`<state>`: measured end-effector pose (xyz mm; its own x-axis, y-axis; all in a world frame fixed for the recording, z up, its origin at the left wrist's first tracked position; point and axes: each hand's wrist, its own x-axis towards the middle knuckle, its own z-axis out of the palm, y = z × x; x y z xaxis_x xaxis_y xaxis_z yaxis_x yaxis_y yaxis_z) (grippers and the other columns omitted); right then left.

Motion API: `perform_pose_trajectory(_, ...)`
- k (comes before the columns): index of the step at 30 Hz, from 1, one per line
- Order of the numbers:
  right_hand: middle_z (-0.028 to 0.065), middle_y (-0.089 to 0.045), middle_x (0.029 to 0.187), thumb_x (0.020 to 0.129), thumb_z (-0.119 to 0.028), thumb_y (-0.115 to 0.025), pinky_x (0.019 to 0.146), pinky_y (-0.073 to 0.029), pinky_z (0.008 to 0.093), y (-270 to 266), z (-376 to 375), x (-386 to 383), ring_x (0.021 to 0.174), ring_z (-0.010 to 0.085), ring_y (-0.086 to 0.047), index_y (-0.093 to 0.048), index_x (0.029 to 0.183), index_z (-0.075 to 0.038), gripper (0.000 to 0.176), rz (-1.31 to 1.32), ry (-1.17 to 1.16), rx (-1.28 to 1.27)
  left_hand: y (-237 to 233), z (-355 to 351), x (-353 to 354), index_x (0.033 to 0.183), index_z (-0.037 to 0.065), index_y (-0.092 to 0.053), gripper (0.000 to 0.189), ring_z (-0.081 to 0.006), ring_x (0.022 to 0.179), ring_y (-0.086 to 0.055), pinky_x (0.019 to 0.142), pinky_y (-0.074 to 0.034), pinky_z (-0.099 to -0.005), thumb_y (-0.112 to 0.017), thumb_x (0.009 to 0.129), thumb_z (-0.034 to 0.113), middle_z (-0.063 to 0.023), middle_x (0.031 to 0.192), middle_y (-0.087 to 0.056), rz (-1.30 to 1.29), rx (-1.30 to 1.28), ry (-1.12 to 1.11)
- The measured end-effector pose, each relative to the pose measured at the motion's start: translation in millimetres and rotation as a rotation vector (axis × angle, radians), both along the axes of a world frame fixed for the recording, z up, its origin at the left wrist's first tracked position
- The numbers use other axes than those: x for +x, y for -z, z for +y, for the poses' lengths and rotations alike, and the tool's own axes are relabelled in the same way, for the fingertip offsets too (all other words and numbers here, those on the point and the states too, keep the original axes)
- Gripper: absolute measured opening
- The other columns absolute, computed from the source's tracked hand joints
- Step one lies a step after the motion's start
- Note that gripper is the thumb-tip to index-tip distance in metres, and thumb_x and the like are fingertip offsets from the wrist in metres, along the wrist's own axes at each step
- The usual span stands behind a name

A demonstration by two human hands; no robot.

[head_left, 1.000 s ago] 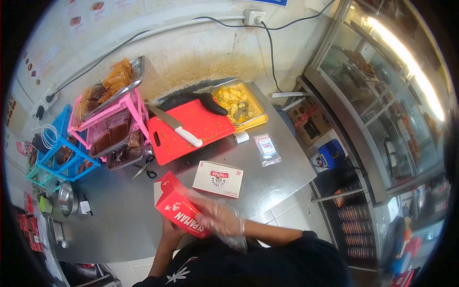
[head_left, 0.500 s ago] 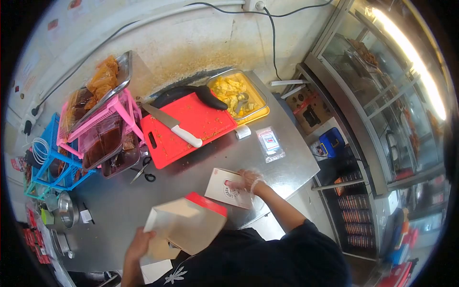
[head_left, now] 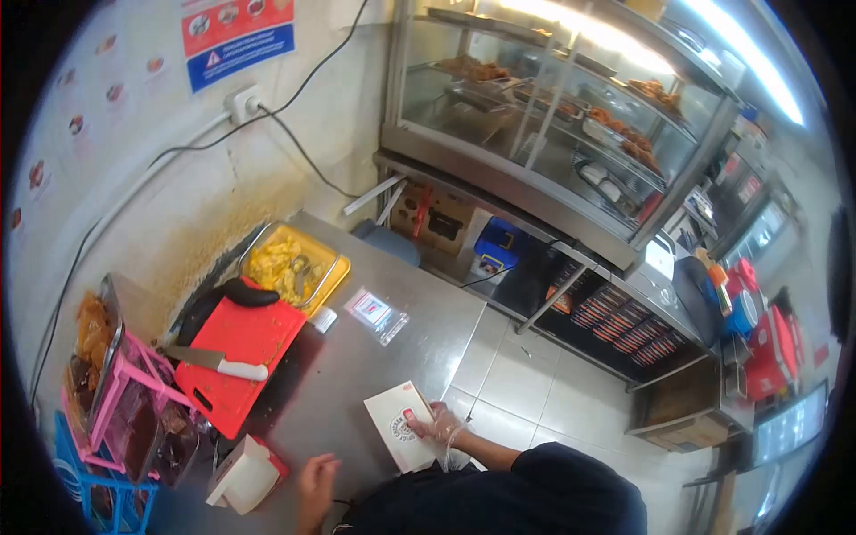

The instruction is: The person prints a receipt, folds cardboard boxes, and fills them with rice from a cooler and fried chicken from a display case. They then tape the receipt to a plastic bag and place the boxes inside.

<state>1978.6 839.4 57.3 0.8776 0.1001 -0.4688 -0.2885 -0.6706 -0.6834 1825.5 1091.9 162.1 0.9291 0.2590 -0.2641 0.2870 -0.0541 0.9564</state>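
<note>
A white box with a round printed logo point(head_left: 399, 426) lies at the table's front edge. My right hand point(head_left: 435, 424), in a clear plastic glove, rests on its right side with the fingers over it. Bare and empty, my left hand point(head_left: 317, 484) is above the table to the left, fingers loosely apart. Between that hand and the baskets stands a white and red carton point(head_left: 245, 480), not touched by either hand. A white-handled knife point(head_left: 218, 362) lies on the red cutting board point(head_left: 239, 337).
A yellow-filled metal tray point(head_left: 332, 276) and a plastic packet point(head_left: 376, 314) are farther back on the steel table point(head_left: 419, 312). Pink point(head_left: 102, 419) and blue baskets point(head_left: 134, 499) stand at the left. A glass food cabinet point(head_left: 535, 107) rises beyond the table.
The view has swung right. My left hand has let go of the open carton, which now stands on the table at the left. My right hand is still at the logo box.
</note>
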Motion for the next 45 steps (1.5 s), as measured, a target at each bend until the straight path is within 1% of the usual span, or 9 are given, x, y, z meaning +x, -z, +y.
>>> perform_pose_trajectory(6, 0.0277, -0.048, 0.119, 0.062, -0.055, -0.072, 0.093, -0.041, 0.038, -156, 7, -21, 0.111, 0.037, -0.049, -0.026, 0.131, 0.006, 0.102, 0.216, -0.213, 0.382, 81, -54, 63, 0.133, 0.003, -0.023, 0.062, -0.0231, 0.112, -0.044, 0.09, -0.039, -0.0318, -0.058, 0.081, 0.009, -0.0178, 0.13, -0.034, -0.108, -0.272, 0.074)
perform_pose_trajectory(7, 0.0277, -0.048, 0.119, 0.062, -0.055, -0.072, 0.093, -0.041, 0.038, -143, 9, -22, 0.111, 0.037, -0.049, -0.026, 0.131, 0.006, 0.102, 0.203, -0.206, 0.383, 82, -57, 69, 0.135, 0.006, -0.019, 0.067, -0.0236, 0.118, -0.04, 0.094, -0.036, -0.0333, -0.059, 0.08, 0.009, -0.0149, 0.132, -0.033, -0.227, -0.145, 0.08)
perform_pose_trajectory(9, 0.03, -0.028, 0.134, 0.062, -0.039, -0.076, 0.102, -0.029, 0.0409, -102, 20, -28, 0.125, 0.0408, -0.031, -0.015, 0.136, 0.003, 0.105, -0.573, -0.412, 0.29, 72, -53, 79, 0.135, 0.007, -0.02, 0.068, -0.0233, 0.12, -0.038, 0.096, -0.034, -0.0343, -0.059, 0.079, 0.008, -0.0126, 0.133, -0.033, -0.232, -0.109, 0.069)
perform_pose_trajectory(11, 0.0301, -0.023, 0.137, 0.061, -0.034, -0.077, 0.104, -0.025, 0.0414, -134, 32, -37, 0.128, 0.0413, -0.025, -0.011, 0.137, 0.003, 0.107, -0.387, -0.391, 0.483, 43, -51, 83, 0.135, 0.008, -0.021, 0.068, -0.0231, 0.122, -0.036, 0.098, -0.033, -0.0354, -0.059, 0.079, 0.006, -0.0104, 0.133, -0.034, -0.22, -0.067, 0.062)
perform_pose_trajectory(13, 0.03, -0.018, 0.139, 0.059, -0.021, -0.078, 0.106, -0.022, 0.0401, -107, 43, -41, 0.13, 0.041, -0.02, -0.006, 0.138, 0.002, 0.109, -0.688, -0.472, 0.403, 1, -47, 78, 0.136, 0.01, -0.02, 0.074, -0.022, 0.123, -0.034, 0.1, -0.031, -0.0373, -0.063, 0.076, 0.007, -0.0073, 0.134, -0.033, -0.208, -0.536, 0.064)
perform_pose_trajectory(20, 0.0259, -0.015, 0.142, 0.056, -0.011, -0.075, 0.107, -0.023, 0.0363, -99, 69, -52, 0.132, 0.0369, -0.019, -0.005, 0.139, 0.001, 0.109, -0.852, -0.552, 0.503, 7, -23, 47, 0.135, 0.01, -0.022, 0.078, -0.0217, 0.122, -0.035, 0.101, -0.03, -0.0366, -0.069, 0.073, 0.016, -0.0083, 0.132, -0.034, -0.264, -0.424, 0.121)
perform_pose_trajectory(32, 0.0199, -0.015, 0.144, 0.086, -0.038, -0.048, 0.109, -0.016, 0.0326, -16, 73, 42, 0.134, 0.0297, -0.016, -0.013, 0.138, 0.002, 0.075, -0.144, -0.481, 0.315, 21, 30, 37, 0.126, 0.004, -0.037, 0.052, -0.0238, 0.112, -0.046, 0.093, -0.038, -0.0346, -0.059, 0.08, 0.013, -0.0129, 0.122, -0.047, -0.293, 0.196, -0.391)
perform_pose_trajectory(38, 0.0208, -0.026, 0.14, 0.089, -0.035, -0.046, 0.106, -0.023, 0.0344, -61, -26, 8, 0.129, 0.0314, -0.028, -0.022, 0.135, 0.003, 0.065, -0.385, -0.201, 0.158, 10, 41, 69, 0.123, 0.002, -0.041, 0.044, -0.0254, 0.11, -0.048, 0.092, -0.039, -0.0344, -0.055, 0.082, 0.011, -0.0145, 0.12, -0.049, -0.192, 0.612, -0.427)
perform_pose_trajectory(45, 0.0212, -0.049, 0.12, 0.085, -0.034, -0.048, 0.093, -0.039, 0.04, -27, -293, -128, 0.107, 0.0358, -0.05, -0.038, 0.125, 0.001, 0.054, -0.401, 0.106, -0.098, -14, -40, 110, 0.12, 0.0, -0.045, 0.037, -0.0272, 0.107, -0.051, 0.091, -0.041, -0.0342, -0.051, 0.085, 0.009, -0.0164, 0.117, -0.052, -0.529, 1.137, -0.494)
